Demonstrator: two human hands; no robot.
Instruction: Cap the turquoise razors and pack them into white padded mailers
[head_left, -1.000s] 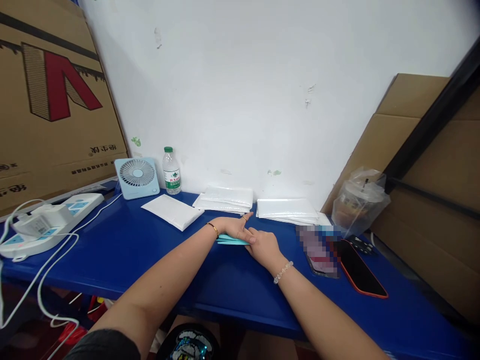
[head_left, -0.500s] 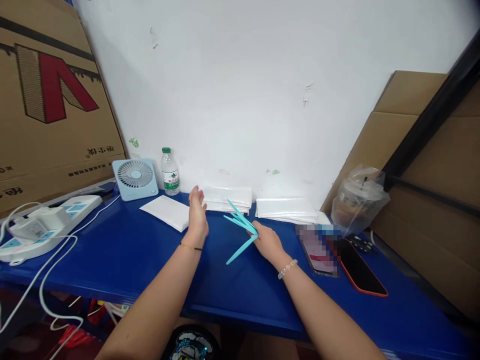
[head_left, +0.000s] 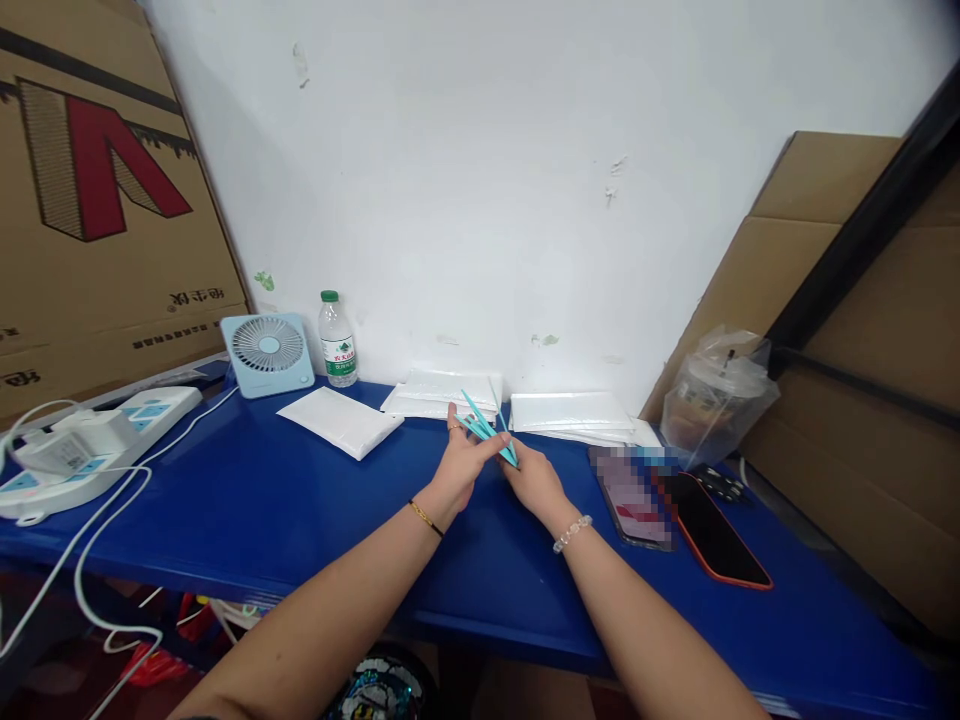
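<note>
Above the blue table, both hands meet at a bundle of thin turquoise strips that splay apart at the far end. My right hand is closed around their near end, its fingertips partly hidden. My left hand presses its thumb across the strips, with its other fingers around their left side. The exact kind of item is unclear. Just behind the hands lies a stack of white packets against the wall.
A second white stack and a single white packet lie nearby. At left are a power strip, light-blue fan and water bottle. Two phones and a bagged drink cup are at right.
My left hand has moved right and taken hold of the turquoise strips. The low, spread-out strip has swung in towards the others. My right hand has barely moved.
</note>
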